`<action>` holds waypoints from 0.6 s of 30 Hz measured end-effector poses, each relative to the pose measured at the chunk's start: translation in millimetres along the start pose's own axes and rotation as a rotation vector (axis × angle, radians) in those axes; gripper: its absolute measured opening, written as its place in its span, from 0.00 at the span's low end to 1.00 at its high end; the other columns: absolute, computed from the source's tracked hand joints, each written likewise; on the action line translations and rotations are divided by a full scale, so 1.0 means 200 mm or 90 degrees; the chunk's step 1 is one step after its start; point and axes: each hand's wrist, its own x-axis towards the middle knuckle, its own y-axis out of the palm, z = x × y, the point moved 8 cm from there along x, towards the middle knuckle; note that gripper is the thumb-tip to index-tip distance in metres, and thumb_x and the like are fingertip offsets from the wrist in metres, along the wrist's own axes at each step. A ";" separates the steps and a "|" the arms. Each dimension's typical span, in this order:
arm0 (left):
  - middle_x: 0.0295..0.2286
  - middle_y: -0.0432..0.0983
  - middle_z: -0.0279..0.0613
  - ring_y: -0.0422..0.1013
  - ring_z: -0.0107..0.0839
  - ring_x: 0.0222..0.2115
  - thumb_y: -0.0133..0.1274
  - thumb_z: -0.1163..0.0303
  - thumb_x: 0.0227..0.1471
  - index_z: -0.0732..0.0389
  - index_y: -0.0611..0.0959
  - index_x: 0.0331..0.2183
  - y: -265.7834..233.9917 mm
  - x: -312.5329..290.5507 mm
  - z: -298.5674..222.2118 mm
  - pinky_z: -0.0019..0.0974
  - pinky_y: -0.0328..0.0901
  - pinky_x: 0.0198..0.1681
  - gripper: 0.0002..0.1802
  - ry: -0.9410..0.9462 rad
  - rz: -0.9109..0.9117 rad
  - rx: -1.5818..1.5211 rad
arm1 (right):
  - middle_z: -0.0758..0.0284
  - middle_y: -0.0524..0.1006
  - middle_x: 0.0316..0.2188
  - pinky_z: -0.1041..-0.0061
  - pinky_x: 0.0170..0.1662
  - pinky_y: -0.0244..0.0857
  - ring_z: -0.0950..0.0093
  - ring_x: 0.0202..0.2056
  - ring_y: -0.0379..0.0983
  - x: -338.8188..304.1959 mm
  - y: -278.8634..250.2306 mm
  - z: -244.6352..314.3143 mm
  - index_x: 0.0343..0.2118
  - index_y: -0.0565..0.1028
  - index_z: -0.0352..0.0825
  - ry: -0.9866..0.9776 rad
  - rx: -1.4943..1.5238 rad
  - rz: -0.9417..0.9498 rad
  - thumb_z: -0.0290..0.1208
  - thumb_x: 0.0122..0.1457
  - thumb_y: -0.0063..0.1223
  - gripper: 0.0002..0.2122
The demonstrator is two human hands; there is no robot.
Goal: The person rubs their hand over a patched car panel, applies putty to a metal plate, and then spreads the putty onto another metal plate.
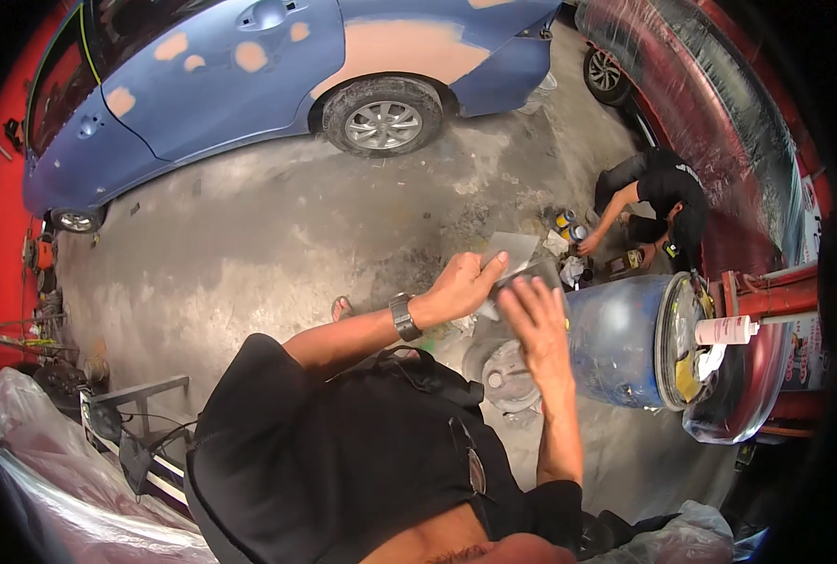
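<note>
My left hand (461, 289), with a dark watch on the wrist, pinches a thin grey sheet (512, 248) that looks like sandpaper, its thumb lying on top. Beside it a darker grey piece (542, 274) shows behind my fingers; whether it belongs to the same sheet I cannot tell. My right hand (539, 324) is just right of the left, its fingers stretched out and slightly apart over the darker piece. Whether they touch it is unclear. Below the hands stands a dusty round-lidded container (510, 376).
A blue plastic drum (616, 340) lies or stands close by my right hand, a white bottle (727, 330) at its end. Beyond it a co-worker (667, 193) crouches among cans (565, 219). A blue car (249, 103) with beige patches stands ahead; a metal stand (146, 390) is at left.
</note>
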 end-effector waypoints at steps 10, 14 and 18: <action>0.27 0.80 0.41 0.78 0.34 0.25 0.45 0.50 0.62 0.65 0.83 0.33 -0.41 0.05 0.13 0.35 0.71 0.28 0.26 -0.157 -0.190 -0.288 | 0.63 0.71 0.57 0.50 0.64 0.48 0.56 0.60 0.64 -0.01 -0.07 0.06 0.53 0.75 0.41 -0.018 0.324 -0.054 0.18 0.50 0.54 0.24; 0.42 0.76 0.45 0.75 0.35 0.41 0.42 0.50 0.64 0.64 0.74 0.50 -0.14 -0.01 0.11 0.38 0.71 0.44 0.27 -0.208 -0.031 -0.586 | 0.60 0.71 0.57 0.52 0.64 0.50 0.56 0.61 0.63 0.05 -0.23 0.16 0.53 0.75 0.35 -0.071 0.479 -0.369 0.20 0.51 0.62 0.23; 0.47 0.75 0.43 0.74 0.36 0.45 0.43 0.52 0.64 0.62 0.73 0.52 -0.08 -0.06 0.13 0.39 0.69 0.49 0.26 -0.255 0.029 -0.701 | 0.61 0.71 0.57 0.52 0.64 0.52 0.55 0.60 0.63 0.17 -0.15 0.29 0.53 0.75 0.39 -0.088 0.350 -0.296 0.19 0.51 0.60 0.24</action>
